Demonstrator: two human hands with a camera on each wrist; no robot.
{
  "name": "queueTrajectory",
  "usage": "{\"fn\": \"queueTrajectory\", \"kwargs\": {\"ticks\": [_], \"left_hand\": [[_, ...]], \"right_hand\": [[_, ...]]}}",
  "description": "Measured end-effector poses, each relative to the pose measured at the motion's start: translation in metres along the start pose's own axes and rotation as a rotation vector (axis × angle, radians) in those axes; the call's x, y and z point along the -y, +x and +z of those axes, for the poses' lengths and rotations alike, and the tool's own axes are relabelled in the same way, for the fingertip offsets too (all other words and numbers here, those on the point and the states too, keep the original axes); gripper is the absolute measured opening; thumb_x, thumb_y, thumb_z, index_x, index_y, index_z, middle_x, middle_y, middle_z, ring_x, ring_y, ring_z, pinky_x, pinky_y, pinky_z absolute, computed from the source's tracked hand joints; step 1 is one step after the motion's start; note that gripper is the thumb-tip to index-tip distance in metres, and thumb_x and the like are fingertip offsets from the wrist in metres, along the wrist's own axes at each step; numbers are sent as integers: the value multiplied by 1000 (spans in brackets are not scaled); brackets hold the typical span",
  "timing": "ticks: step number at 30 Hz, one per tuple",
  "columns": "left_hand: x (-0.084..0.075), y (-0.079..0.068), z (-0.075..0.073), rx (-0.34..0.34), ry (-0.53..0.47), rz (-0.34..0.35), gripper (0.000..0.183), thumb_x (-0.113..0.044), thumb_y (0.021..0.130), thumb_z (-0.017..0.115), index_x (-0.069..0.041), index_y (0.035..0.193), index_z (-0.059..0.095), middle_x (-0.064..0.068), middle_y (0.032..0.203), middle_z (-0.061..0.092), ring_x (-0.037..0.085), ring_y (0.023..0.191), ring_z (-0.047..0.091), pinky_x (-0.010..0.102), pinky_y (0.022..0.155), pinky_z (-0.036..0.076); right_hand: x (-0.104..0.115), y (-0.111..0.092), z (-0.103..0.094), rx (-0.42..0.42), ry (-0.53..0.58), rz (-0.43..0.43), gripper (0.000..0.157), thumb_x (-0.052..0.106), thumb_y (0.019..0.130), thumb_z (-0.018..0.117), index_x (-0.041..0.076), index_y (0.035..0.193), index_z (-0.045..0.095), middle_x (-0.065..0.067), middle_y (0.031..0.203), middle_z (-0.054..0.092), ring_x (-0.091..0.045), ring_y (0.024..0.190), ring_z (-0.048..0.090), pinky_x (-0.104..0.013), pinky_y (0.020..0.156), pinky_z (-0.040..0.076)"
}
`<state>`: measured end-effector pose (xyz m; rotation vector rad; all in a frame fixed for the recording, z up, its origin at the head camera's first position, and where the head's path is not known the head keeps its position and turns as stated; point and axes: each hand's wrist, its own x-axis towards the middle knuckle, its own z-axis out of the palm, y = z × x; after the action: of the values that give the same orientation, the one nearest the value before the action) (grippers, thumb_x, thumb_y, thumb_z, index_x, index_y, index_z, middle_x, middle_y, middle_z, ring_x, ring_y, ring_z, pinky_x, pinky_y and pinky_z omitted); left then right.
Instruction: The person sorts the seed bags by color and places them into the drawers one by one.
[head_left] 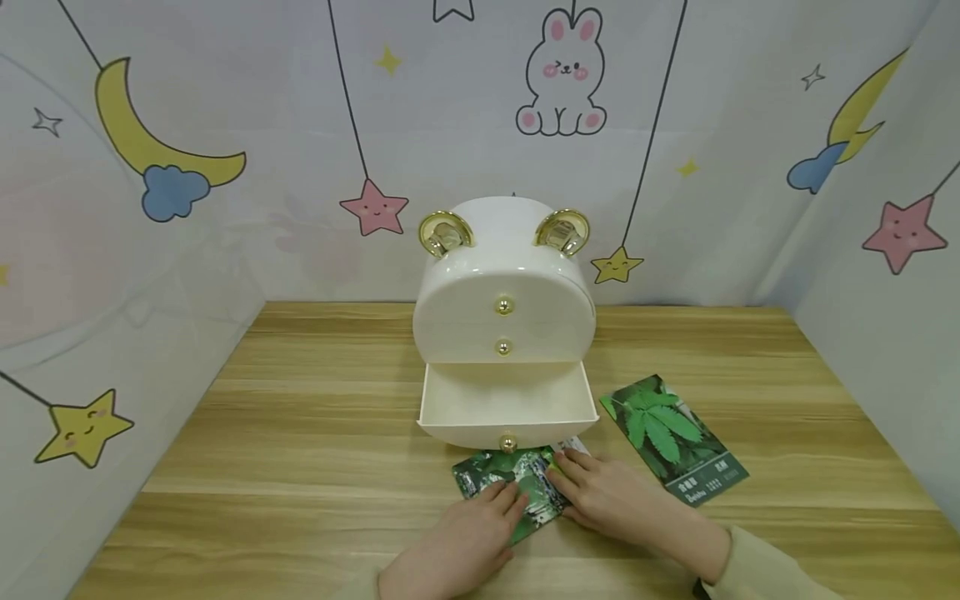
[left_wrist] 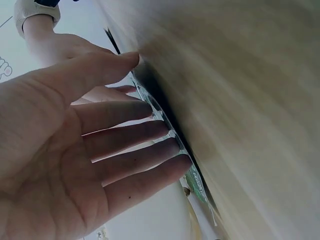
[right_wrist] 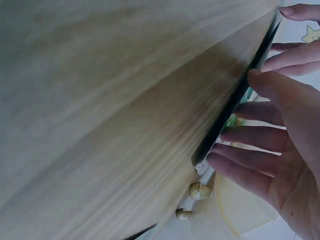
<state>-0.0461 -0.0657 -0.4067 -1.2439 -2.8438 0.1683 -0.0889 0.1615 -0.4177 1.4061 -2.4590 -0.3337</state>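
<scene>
A glossy packet [head_left: 534, 490] printed with green leaves lies on the table, just in front of the pulled-out drawer [head_left: 465, 435]. My left hand [head_left: 459, 542] rests fingertips on its near left part. From the other side my right hand [head_left: 611, 500] touches the packet's right part, close to a small white and yellow-green printed patch. In the left wrist view the left fingers [left_wrist: 135, 162] are straight and slightly spread at the thin packet edge [left_wrist: 196, 181]. The right wrist view has the right fingers [right_wrist: 255, 137] extended along the packet's dark edge [right_wrist: 217, 120].
Behind the packet stands a white rounded drawer box [head_left: 506, 242] with gold ears and gold knobs; its bottom drawer is out, the upper two closed. A second leaf-printed packet [head_left: 671, 437] lies to the right. Patterned cloth walls [head_left: 480, 133] border the wooden table [head_left: 300, 417].
</scene>
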Motion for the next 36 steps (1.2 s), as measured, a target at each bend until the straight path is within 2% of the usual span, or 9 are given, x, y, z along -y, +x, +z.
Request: {"fn": "queueTrajectory", "kwargs": {"ticks": [7, 12, 17, 21, 28, 33, 36], "left_hand": [[0, 0, 1, -9, -46, 4, 43, -26, 85, 55, -9, 125, 56, 5, 127, 58, 17, 118, 54, 27, 99, 45], [-2, -1, 0, 33, -25, 18, 44, -28, 86, 54, -9, 126, 54, 5, 129, 57, 17, 121, 52, 27, 101, 43], [-3, -1, -2, 87, -18, 13, 48, -32, 88, 53, -9, 129, 51, 4, 131, 54, 17, 124, 50, 27, 103, 42], [-3, -1, -3, 110, -22, 2, 49, -33, 89, 52, -9, 131, 49, 3, 132, 54, 15, 124, 49, 26, 102, 42], [-4, -5, -8, 84, -20, 3, 46, -31, 90, 52, -9, 129, 50, 2, 130, 55, 15, 121, 52, 27, 97, 47], [-6, -9, -12, 58, -31, 12, 44, -29, 91, 51, -7, 129, 51, 4, 128, 57, 15, 118, 54, 29, 90, 51], [-8, -10, -15, 49, -26, 10, 49, -36, 90, 51, -7, 129, 50, 6, 126, 58, 16, 117, 55, 30, 90, 52]], "right_hand": [[1, -2, -1, -3, -58, -32, 38, 28, 82, 62, 10, 115, 62, -8, 113, 65, -22, 103, 64, -29, 80, 55], [1, -2, -2, 23, -68, -35, 33, 18, 85, 57, 10, 117, 60, -8, 115, 65, -21, 104, 63, -30, 82, 55], [0, -1, -3, 51, -38, -25, 33, 17, 85, 57, 11, 118, 60, -7, 116, 64, -22, 106, 62, -31, 83, 55], [-2, -1, -4, 42, -47, -25, 32, 20, 86, 57, 13, 117, 61, -5, 115, 65, -20, 104, 63, -30, 81, 55], [-2, -3, -7, 9, -54, -40, 32, 20, 84, 58, 14, 115, 62, -4, 112, 67, -17, 100, 65, -29, 76, 56], [0, -6, -8, -56, -77, -46, 29, 20, 83, 56, 13, 110, 64, -2, 107, 69, -15, 96, 66, -28, 72, 55], [0, -7, -8, -88, -96, -51, 28, 21, 83, 54, 13, 108, 64, -2, 104, 69, -14, 95, 66, -28, 72, 55]]}}
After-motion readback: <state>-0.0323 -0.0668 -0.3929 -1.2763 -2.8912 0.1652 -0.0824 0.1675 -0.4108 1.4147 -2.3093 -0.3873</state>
